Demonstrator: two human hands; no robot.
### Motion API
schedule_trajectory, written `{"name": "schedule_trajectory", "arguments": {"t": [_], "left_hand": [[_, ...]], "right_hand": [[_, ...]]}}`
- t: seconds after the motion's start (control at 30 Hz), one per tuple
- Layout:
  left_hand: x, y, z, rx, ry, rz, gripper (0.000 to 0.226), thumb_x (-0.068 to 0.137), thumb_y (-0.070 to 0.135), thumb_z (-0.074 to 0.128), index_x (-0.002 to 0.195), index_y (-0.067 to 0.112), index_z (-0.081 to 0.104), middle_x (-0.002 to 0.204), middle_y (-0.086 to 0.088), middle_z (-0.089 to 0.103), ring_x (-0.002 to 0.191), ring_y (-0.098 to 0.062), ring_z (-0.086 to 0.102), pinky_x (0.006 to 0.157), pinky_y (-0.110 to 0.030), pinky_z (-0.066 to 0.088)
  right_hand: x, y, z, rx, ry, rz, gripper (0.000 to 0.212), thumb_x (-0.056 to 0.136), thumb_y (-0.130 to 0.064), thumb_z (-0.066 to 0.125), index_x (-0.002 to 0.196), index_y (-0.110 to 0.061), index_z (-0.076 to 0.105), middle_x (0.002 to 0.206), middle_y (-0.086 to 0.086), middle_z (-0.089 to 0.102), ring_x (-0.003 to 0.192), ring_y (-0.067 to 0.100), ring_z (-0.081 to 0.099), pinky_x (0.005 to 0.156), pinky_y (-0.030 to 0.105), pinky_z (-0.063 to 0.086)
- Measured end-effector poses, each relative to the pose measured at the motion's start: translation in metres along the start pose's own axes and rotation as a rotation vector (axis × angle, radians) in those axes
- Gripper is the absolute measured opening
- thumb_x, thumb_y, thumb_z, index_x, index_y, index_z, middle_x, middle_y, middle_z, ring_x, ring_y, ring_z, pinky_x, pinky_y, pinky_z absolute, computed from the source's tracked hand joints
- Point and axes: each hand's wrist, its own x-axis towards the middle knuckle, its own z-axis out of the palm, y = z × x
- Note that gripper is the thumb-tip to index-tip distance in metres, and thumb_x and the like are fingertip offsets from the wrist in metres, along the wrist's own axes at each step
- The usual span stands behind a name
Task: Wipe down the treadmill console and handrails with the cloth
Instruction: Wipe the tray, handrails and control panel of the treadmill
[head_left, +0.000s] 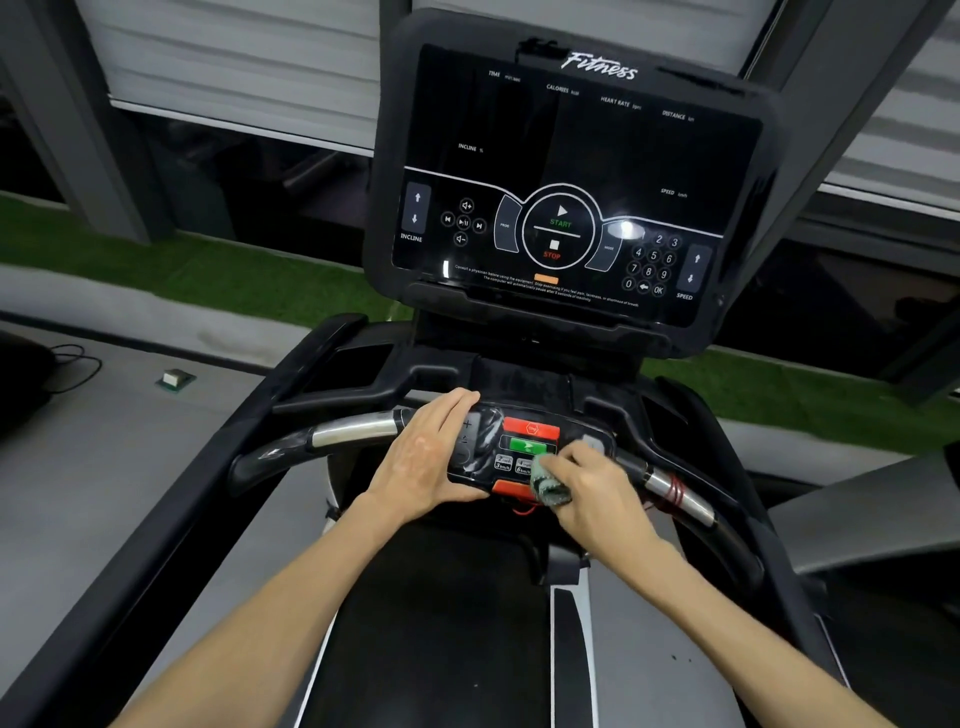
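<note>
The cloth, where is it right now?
In the head view, the cloth is bunched in the right hand, pressed on the lower right of the handlebar control panel, just below its green button.

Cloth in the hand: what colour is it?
The cloth is pale green, gripped by the right hand; head view shows it best.

left hand flat, fingers straight | right hand grip curled tight

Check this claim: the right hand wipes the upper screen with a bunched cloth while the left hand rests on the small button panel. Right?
Not quite. The head view shows the right hand holding the cloth on the small button panel, not the upper screen; the left hand rests there too.
</note>
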Motion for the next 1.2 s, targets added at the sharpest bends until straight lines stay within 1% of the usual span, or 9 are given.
{"name": "schedule_trajectory", "arguments": {"t": [0.17, 0.23, 0.33, 0.47, 0.67, 0.8, 0.97, 1.07, 1.2], "left_hand": [[0.000, 0.000, 0.002, 0.006, 0.003, 0.001, 0.116, 0.059, 0.048, 0.089, 0.150, 0.008, 0.028, 0.152, -0.010, 0.037, 0.142, -0.023, 0.034, 0.118, -0.033, 0.022], [0.000, 0.000, 0.002, 0.002, 0.004, -0.002, 0.116, 0.059, 0.048, 0.089, 0.149, 0.008, 0.029, 0.152, -0.010, 0.037, 0.142, -0.023, 0.033, 0.118, -0.033, 0.022], [0.000, -0.001, 0.003, 0.000, 0.005, -0.002, 0.116, 0.058, 0.047, 0.090, 0.150, 0.008, 0.030, 0.152, -0.009, 0.037, 0.142, -0.022, 0.033, 0.117, -0.031, 0.021], [0.001, -0.002, 0.004, 0.019, 0.012, -0.004, 0.116, 0.057, 0.049, 0.090, 0.149, 0.008, 0.032, 0.151, -0.009, 0.040, 0.141, -0.023, 0.036, 0.117, -0.032, 0.025], [0.000, -0.004, 0.006, 0.028, 0.025, 0.004, 0.116, 0.056, 0.049, 0.090, 0.148, 0.007, 0.033, 0.149, -0.011, 0.041, 0.139, -0.024, 0.038, 0.115, -0.032, 0.025], [0.001, -0.004, 0.006, 0.023, 0.026, 0.014, 0.116, 0.056, 0.049, 0.090, 0.147, 0.006, 0.033, 0.149, -0.011, 0.041, 0.139, -0.024, 0.038, 0.116, -0.034, 0.027], [0.001, -0.005, 0.006, 0.013, 0.031, 0.021, 0.115, 0.057, 0.052, 0.089, 0.147, 0.006, 0.034, 0.148, -0.010, 0.042, 0.139, -0.024, 0.038, 0.116, -0.033, 0.027], [0.002, -0.005, 0.006, 0.016, 0.031, 0.020, 0.116, 0.056, 0.052, 0.089, 0.147, 0.006, 0.034, 0.149, -0.010, 0.042, 0.139, -0.024, 0.038, 0.116, -0.032, 0.025], [0.002, -0.005, 0.007, 0.013, 0.034, 0.022, 0.116, 0.055, 0.051, 0.090, 0.147, 0.007, 0.033, 0.148, -0.009, 0.041, 0.139, -0.023, 0.038, 0.116, -0.033, 0.025]], "right_hand": [[-0.013, -0.001, 0.008, 0.006, -0.073, 0.007, 0.044, 0.049, 0.001, 0.086, 0.090, -0.010, 0.073, 0.077, 0.002, 0.058, 0.059, 0.019, 0.059, 0.049, 0.021, 0.048], [-0.005, -0.002, 0.002, -0.004, -0.062, 0.013, 0.041, 0.052, 0.003, 0.083, 0.090, -0.008, 0.073, 0.077, 0.004, 0.059, 0.058, 0.021, 0.060, 0.049, 0.021, 0.045], [0.019, 0.002, -0.010, -0.002, -0.012, 0.057, 0.038, 0.058, 0.005, 0.079, 0.094, -0.006, 0.073, 0.080, 0.007, 0.061, 0.062, 0.027, 0.062, 0.052, 0.028, 0.052], [0.038, 0.005, -0.016, -0.024, 0.054, 0.068, 0.046, 0.055, 0.012, 0.076, 0.098, -0.004, 0.073, 0.082, 0.009, 0.062, 0.064, 0.028, 0.062, 0.054, 0.028, 0.050], [-0.002, -0.004, 0.000, -0.061, -0.017, -0.064, 0.044, 0.050, 0.010, 0.077, 0.091, -0.003, 0.071, 0.083, 0.009, 0.061, 0.065, 0.025, 0.061, 0.051, 0.025, 0.047], [-0.010, -0.005, 0.007, -0.050, -0.072, -0.072, 0.048, 0.045, 0.011, 0.077, 0.090, -0.006, 0.071, 0.082, 0.006, 0.061, 0.064, 0.022, 0.060, 0.050, 0.024, 0.048], [0.022, -0.001, -0.007, -0.055, -0.001, -0.033, 0.049, 0.049, 0.014, 0.074, 0.095, -0.003, 0.071, 0.083, 0.011, 0.060, 0.066, 0.029, 0.060, 0.053, 0.029, 0.049], [0.043, -0.002, -0.014, -0.066, 0.037, 0.015, 0.054, 0.046, 0.018, 0.071, 0.096, -0.001, 0.072, 0.082, 0.014, 0.061, 0.065, 0.032, 0.061, 0.052, 0.027, 0.046], [0.026, -0.004, -0.009, -0.054, 0.019, -0.012, 0.049, 0.052, 0.013, 0.075, 0.098, -0.003, 0.070, 0.085, 0.011, 0.061, 0.069, 0.028, 0.060, 0.055, 0.027, 0.046]]}}
